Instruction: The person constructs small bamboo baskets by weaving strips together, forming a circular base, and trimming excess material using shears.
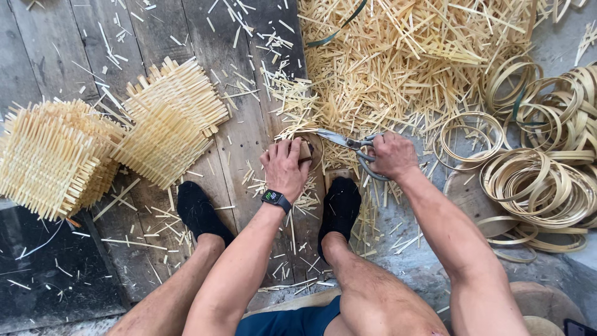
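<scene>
Gripping a small wooden block [305, 150] against the plank floor [62, 56], the left hand [285, 167] had its fingers curled tight over it; right hand [392, 155] closed through the handles of metal shears [348, 144], blades pointing left toward the block; woven bamboo mats [168, 124] stacked far left; bamboo hoops [541, 180] piled right; cut bamboo strips [398, 62] heaped beyond; two black-socked feet [339, 208] near.

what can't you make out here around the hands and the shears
- Head view: the left hand covers most of the small block it presses; its shape is hidden.
- The right hand wraps the shears handles, so its grip is unclear.
- What the blades cut is too small to tell.
- The hoops run off the right edge.
</scene>
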